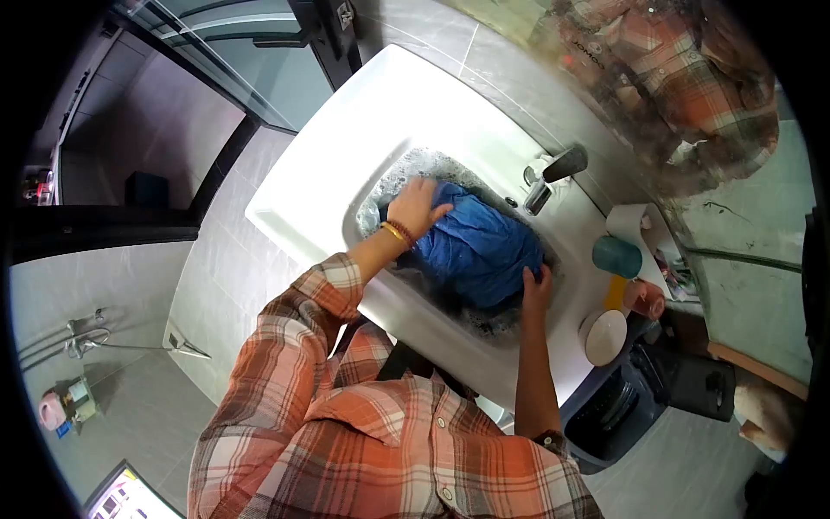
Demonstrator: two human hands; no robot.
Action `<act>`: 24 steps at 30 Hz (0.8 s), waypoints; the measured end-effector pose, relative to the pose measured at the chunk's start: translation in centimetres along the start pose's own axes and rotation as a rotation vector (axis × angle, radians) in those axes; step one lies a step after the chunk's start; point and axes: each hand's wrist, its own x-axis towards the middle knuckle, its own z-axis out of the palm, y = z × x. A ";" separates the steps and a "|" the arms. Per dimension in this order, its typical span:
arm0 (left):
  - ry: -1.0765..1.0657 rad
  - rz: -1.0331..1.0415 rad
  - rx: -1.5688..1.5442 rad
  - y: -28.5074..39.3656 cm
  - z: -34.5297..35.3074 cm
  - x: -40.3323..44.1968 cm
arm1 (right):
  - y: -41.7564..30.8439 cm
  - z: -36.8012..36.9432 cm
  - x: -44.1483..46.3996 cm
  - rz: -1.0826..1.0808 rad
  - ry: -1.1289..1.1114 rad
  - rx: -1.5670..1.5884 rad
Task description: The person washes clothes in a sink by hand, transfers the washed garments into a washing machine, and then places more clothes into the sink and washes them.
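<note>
A wet, crumpled blue cloth (480,246) lies in the white sink (324,177), partly sunk in soapy water with foam around it. My left hand (413,210) is at the cloth's upper left part, thumb on top and fingers curled over its edge among the suds. On the opposite side, my right hand (537,290) pinches the cloth's right edge between thumb and fingers; some fingertips are hidden by fabric and water. What kind of garment or fabric piece the cloth is, I cannot tell.
A chrome faucet (545,183) stands at the sink's back rim. On the right rim are a teal cup (616,256), a pink cup (644,298) and a white bowl (603,337). Below them stands a dark bin (605,415) with its lid raised. A mirror (674,78) hangs behind.
</note>
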 end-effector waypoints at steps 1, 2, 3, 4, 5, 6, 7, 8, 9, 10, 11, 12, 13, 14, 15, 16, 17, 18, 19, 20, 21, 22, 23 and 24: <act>-0.189 -0.091 -0.021 -0.1 0.5 -0.7 | 0.9 -0.3 -0.3 0.113 -0.060 0.043; -0.378 -0.183 -0.042 -0.4 1.1 -1.4 | 1.6 -0.5 -0.7 0.227 -0.120 0.085; -0.300 -0.204 -0.023 -0.4 2.6 -2.4 | 2.0 -0.5 -0.9 0.339 -0.179 0.127; -0.224 -0.224 -0.006 -0.4 4.7 -3.6 | 1.3 0.2 -1.3 0.358 -0.220 0.183; -0.151 -0.240 0.009 -0.4 6.6 -4.3 | -0.5 1.5 -2.3 0.379 -0.257 0.237; -0.164 -0.238 -0.097 -0.8 7.8 -4.2 | -1.4 1.9 -2.8 0.401 -0.288 0.290; -0.173 -0.237 -0.204 -1.3 9.0 -3.6 | -0.2 2.3 -2.4 0.420 -0.255 0.381; -0.176 -0.238 -0.308 -1.7 9.4 -2.8 | 1.7 3.2 -1.6 0.433 -0.226 0.475; -0.192 -0.266 -0.411 -2.1 8.7 -2.3 | 1.9 3.6 -1.4 0.448 -0.200 0.571; -0.189 -0.267 -0.627 -3.8 9.1 -2.0 | 2.5 2.8 -1.4 0.464 -0.195 0.642; -0.150 -0.348 -0.874 -4.3 8.5 -2.1 | 1.6 1.0 -1.6 0.478 -0.187 0.716; -0.109 -0.427 -1.120 -4.4 7.4 -2.2 | 1.3 -0.6 -1.8 0.491 -0.176 0.789; -0.120 -0.403 -1.149 -4.3 6.3 -2.3 | 2.0 -1.6 -1.7 0.498 -0.187 0.802; -0.124 -0.375 -1.177 -3.9 4.7 -2.2 | 2.1 -2.6 -1.7 0.469 -0.184 0.691; -0.124 -0.346 -1.206 -3.8 3.6 -2.0 | 1.5 -3.6 -1.9 0.436 -0.184 0.581; -0.131 -0.291 -1.167 -3.5 2.7 -1.9 | 0.9 -4.3 -2.1 0.403 -0.183 0.469; -0.139 -0.239 -1.128 -3.1 1.9 -2.0 | 0.0 -4.9 -2.3 0.347 -0.147 0.417; -0.149 -0.189 -1.089 -2.7 1.1 -2.0 | -0.8 -5.5 -2.5 0.293 -0.109 0.364; -0.158 -0.107 -0.998 -2.8 0.1 -2.0 | -1.2 -5.8 -2.7 0.243 -0.071 0.311; -0.139 -0.089 -0.962 -2.2 -1.1 -1.9 | -0.9 -6.1 -2.6 0.147 -0.039 0.140; -0.119 -0.073 -0.926 -1.6 -2.1 -1.7 | -0.4 -6.5 -2.3 0.052 -0.008 -0.029; -0.098 -0.056 -0.888 -1.4 -2.8 -1.5 | 0.0 -6.4 -2.1 -0.045 0.022 -0.197; 0.133 0.371 -0.411 -1.8 -1.9 -1.1 | 0.1 -5.5 -2.0 -0.219 0.012 -0.311; -0.007 0.334 -0.227 -1.4 -1.2 -1.3 | -0.2 -4.0 -2.0 -0.394 0.003 -0.425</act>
